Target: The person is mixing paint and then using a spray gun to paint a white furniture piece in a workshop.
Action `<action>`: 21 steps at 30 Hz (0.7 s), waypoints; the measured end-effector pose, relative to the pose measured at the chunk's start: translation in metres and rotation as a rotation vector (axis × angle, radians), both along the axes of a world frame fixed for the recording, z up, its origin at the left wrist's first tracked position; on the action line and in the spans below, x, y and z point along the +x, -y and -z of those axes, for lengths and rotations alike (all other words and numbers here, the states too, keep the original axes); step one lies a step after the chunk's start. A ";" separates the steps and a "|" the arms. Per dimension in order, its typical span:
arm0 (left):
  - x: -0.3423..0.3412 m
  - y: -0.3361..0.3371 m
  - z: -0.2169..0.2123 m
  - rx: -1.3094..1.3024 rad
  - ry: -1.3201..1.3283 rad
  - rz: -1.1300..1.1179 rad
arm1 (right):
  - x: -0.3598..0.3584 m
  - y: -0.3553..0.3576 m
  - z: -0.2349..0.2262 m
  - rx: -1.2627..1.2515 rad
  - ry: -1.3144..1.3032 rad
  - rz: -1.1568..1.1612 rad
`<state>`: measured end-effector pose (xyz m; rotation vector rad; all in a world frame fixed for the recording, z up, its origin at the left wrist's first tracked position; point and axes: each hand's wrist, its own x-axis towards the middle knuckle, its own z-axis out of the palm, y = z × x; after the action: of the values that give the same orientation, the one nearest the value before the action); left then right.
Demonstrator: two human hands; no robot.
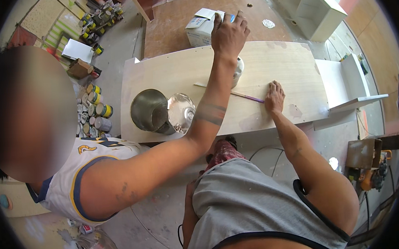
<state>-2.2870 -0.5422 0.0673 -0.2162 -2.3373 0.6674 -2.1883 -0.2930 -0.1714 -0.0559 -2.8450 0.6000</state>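
Note:
My right hand point(275, 97) lies on the pale wooden board point(278, 60), palm down with its fingers stretched out. Beside its thumb side is the purple end of a thin stick point(252, 97), which looks like a brush; its middle passes behind a co-worker's arm. My left arm hangs by my hip, where my left hand point(191, 189) is partly hidden by my grey shirt and its fingers do not show. From the left, the co-worker's hand point(230, 31) reaches over a white cardboard box point(199, 33). A white container point(238, 72) is half covered by that forearm.
An open metal can point(149, 110) and a shiny clear container point(181, 112) stand on the board's left part. Several paint cans point(95, 99) crowd the floor at left. White cabinet pieces point(313, 10) stand at far right. A cable point(146, 228) trails across the floor.

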 end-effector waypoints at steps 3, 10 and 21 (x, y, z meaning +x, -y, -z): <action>-0.033 0.039 0.033 -0.198 -0.130 -0.157 | -0.004 0.027 -0.002 -0.030 0.002 -0.060; -0.034 0.002 0.040 0.220 0.117 0.154 | 0.002 0.001 -0.002 -0.015 0.000 -0.010; -0.042 -0.014 0.108 -0.699 -0.342 -0.457 | 0.002 -0.004 0.004 0.011 0.020 0.011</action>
<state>-2.3288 -0.5280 -0.0404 0.1279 -1.7536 1.6006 -2.1861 -0.2894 -0.1756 -0.0761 -2.8652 0.5851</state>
